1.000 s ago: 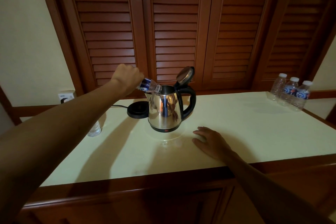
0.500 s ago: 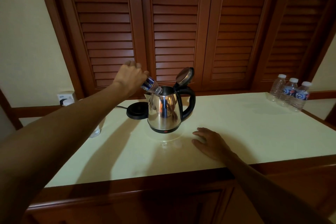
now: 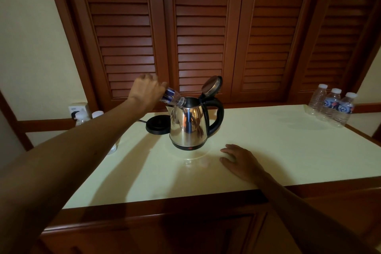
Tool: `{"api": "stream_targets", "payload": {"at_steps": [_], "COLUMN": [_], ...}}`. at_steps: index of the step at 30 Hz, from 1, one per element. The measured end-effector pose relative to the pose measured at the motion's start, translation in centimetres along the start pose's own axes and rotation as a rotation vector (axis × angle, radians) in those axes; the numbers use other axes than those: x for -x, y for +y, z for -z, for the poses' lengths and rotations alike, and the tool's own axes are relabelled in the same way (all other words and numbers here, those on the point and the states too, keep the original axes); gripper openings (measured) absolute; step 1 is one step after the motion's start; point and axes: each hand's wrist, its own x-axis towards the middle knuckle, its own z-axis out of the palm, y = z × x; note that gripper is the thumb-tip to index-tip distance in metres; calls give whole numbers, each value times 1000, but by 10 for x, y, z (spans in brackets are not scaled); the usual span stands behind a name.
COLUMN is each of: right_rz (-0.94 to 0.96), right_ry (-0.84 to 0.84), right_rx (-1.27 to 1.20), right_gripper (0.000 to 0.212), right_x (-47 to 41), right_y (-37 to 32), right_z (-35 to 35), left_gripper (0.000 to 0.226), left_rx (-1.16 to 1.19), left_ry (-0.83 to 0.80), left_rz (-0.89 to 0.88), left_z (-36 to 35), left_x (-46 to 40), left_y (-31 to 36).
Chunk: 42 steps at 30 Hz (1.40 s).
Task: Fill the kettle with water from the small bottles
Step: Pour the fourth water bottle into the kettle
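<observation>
The room is dim and warm-toned. Light from above and left throws soft shadows of the left arm and kettle (image 3: 188,125) across the pale counter (image 3: 288,146). The kettle's steel shows bright reflections. Wide-angle distortion bows the shutters (image 3: 198,27) outward. The near forearms are dark and slightly soft.

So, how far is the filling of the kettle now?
Done: the steel kettle stands off its black base with the lid open; capped bottles at the left edge look empty. In hand: the left hand tips a small blue-labelled bottle into the opening; the right hand rests flat. Left: three capped bottles at the right.
</observation>
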Motion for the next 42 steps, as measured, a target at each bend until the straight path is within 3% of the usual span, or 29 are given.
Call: {"api": "stream_targets", "payload": {"at_steps": [4,7,11,15,18,23,29,34,38,42], "right_rz": [-9,-14,-23,-18,-19,-21,3,-7,98,171], "right_ry": [-9,-13,-31,-43,-55,-59,-92,-279,-374,-440], "right_rx": [-12,-14,-13,-7,9,22,106,315,131,188], "right_gripper": [46,46,47,47,47,48,48,45,44,30], "right_x": [1,1,1,2,1,2,3,-15,-17,-21], "right_y": [-1,-3,-3,-5,-5,-8,-12,-43,-86,-105], "right_z": [1,1,2,2,3,5,5,18,13,7], "left_gripper": [45,54,58,59,63,61,70,74,80,82], "left_rx": [222,430,929,1476,1707,1873,1869,1874,1887,1908], "left_ry": [-99,-184,-292,-297,-294,-220,-180,-191,-203,-233], "left_rz": [103,206,323,348,328,382,403,426,445,463], "left_z": [-15,-27,-49,-74,-80,-97,-103,-103,-104,-105], "left_x": [15,32,58,95,118,136,137,134,132,131], "left_y": [-2,4,29,66,87,104,111,110,110,109]}}
